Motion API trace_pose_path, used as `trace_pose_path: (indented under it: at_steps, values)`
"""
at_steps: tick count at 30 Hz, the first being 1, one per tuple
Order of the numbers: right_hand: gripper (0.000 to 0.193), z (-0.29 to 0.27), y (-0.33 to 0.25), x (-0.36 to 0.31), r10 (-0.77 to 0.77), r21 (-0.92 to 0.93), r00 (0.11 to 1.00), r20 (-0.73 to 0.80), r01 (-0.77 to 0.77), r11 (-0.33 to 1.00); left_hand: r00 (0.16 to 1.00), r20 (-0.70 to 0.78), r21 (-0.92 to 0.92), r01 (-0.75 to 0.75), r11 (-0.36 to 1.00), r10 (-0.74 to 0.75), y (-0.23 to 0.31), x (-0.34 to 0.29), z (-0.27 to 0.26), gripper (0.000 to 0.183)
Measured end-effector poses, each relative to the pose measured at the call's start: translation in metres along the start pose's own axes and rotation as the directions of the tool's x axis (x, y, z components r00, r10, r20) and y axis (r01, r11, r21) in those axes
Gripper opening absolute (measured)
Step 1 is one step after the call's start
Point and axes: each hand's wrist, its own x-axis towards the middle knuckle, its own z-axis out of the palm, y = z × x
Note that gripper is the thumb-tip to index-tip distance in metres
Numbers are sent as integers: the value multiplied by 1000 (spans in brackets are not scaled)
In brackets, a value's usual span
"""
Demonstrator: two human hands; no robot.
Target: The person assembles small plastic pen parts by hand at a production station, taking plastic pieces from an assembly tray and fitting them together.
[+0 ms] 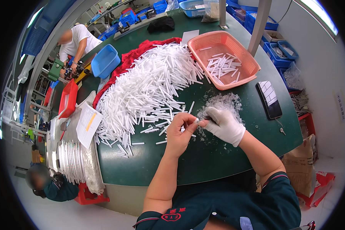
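Note:
My bare left hand (179, 134) pinches a small white tube (196, 120), mostly hidden by the fingers, with one end showing at the fingertips. Right up against it is my right hand (225, 126) in a white glove with bare fingertips, its thumb and finger closed at the tube's end. What those fingers hold is too small to make out. A big heap of white tubes (153, 80) spreads over a red cloth (136, 53) beyond my left hand. Behind my right hand lies a pile of tiny clear rings (228, 100), some scattered below both hands.
An orange-pink basket (234, 85) holds some white tubes. A phone (269, 99) and a key (282, 131) lie on the green table (142, 168). Blue tray (105, 61), red tray (68, 99) and paper sheet (89, 124) are at left. Two other people are on the left.

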Motion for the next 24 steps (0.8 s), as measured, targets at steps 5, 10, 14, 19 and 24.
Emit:
trace_pose_path:
  at_steps: [5, 10, 14, 19, 24]
  values:
    - [36, 0, -2, -1, -17, -68, 1000, -10, 16, 998, 998, -52, 15, -35, 999, 36, 6, 2, 5, 15]
    - [35, 1, -5, -2, -69, -149, 997, -16, 66, 987, 996, -50, 98, -72, 993, 77, 11, 3, 7, 18]
    - [34, 1, -7, -3, -86, -183, 996, -26, 80, 980, 995, -43, 132, -88, 987, 94, 11, 2, 7, 17]
    - [35, 2, -5, -3, -124, -236, 991, -42, 111, 965, 990, -54, 170, -117, 978, 128, 12, 2, 7, 19]
    - [35, 2, -8, -3, -107, -244, 994, -37, 95, 965, 987, -55, 186, -136, 973, 149, 10, 1, 6, 19]
